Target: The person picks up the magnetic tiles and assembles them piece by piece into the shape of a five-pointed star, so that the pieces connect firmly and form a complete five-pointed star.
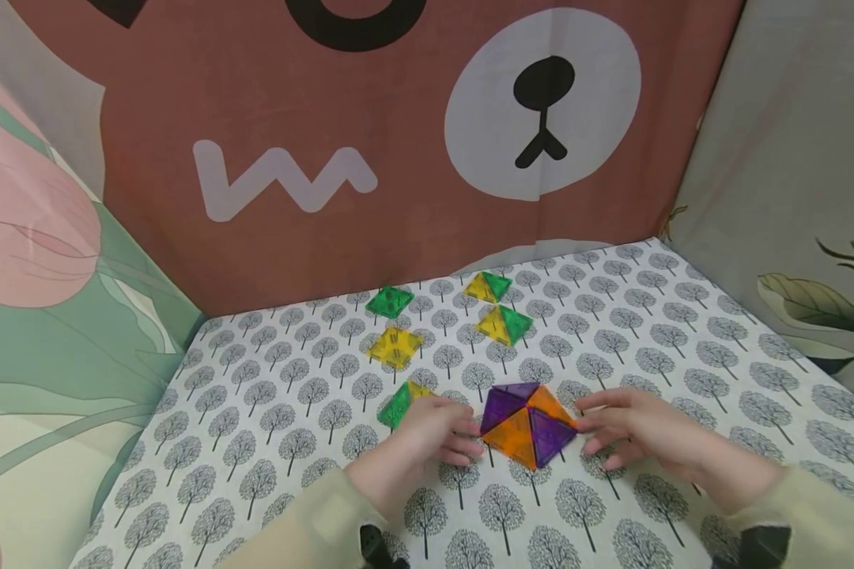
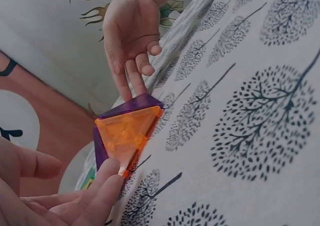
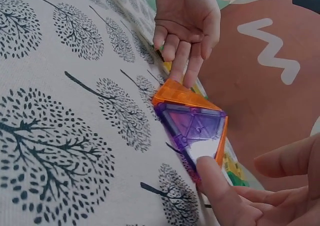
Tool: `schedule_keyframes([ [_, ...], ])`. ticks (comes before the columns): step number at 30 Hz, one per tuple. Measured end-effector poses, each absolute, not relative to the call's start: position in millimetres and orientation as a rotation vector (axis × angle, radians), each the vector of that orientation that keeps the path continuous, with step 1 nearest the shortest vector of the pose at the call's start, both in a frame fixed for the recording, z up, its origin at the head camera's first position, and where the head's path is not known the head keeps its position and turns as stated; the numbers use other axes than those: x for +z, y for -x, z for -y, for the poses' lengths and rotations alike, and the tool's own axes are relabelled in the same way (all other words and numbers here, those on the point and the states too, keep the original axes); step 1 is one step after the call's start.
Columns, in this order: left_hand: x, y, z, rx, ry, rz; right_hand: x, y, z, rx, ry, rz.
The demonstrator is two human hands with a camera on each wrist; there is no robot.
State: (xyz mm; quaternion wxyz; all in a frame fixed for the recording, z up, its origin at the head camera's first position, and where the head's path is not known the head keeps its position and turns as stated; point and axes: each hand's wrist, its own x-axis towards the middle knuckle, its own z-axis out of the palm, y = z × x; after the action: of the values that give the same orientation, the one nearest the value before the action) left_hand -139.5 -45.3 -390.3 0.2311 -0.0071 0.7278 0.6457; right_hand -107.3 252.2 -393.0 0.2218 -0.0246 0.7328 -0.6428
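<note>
A low pyramid of translucent purple and orange triangular magnetic tiles (image 1: 529, 424) stands on the tree-print cloth between both hands. At its left side my left hand (image 1: 437, 431) reaches in with loosely extended fingers, the fingertips at the orange tile (image 2: 125, 133). Opposite, my right hand (image 1: 629, 431) has its fingers spread, and a fingertip meets the purple tile (image 3: 195, 128) near the lower corner. Neither hand curls round the pyramid. Behind the left hand, a green and yellow tile pyramid (image 1: 397, 405) is partly hidden.
Farther back lie a yellow tile pyramid (image 1: 394, 348), a green one (image 1: 390, 301) and two green-and-yellow ones (image 1: 504, 325), (image 1: 488, 287) close together. The patterned cloth (image 1: 256, 442) ends at a bear-print backdrop (image 1: 327, 253), with printed fabric walls on both sides.
</note>
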Motion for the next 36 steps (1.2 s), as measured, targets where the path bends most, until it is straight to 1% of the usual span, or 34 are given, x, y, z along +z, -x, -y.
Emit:
schedule_keyframes([
  [7, -387, 139, 50, 1.75, -0.019, -1.982, -388, 106, -252, -1.76, 0.087, -2.018],
  [17, -390, 134, 55, 1.789, -0.054, -1.932, -392, 106, -250, -1.764, 0.066, -2.012],
  [23, -389, 132, 71, 1.773, -0.138, -1.898, -389, 109, -245, -1.711, 0.07, -2.099],
  [29, -367, 141, 115, 1.809, -0.119, -2.028, -360, 122, -238, -1.74, 0.121, -2.122],
  [33, -355, 153, 144, 1.897, 0.0, -2.125, -335, 130, -229, -1.773, 0.226, -2.127],
  [36, -355, 160, 156, 1.923, 0.105, -2.147, -324, 135, -214, -1.783, 0.261, -2.131],
])
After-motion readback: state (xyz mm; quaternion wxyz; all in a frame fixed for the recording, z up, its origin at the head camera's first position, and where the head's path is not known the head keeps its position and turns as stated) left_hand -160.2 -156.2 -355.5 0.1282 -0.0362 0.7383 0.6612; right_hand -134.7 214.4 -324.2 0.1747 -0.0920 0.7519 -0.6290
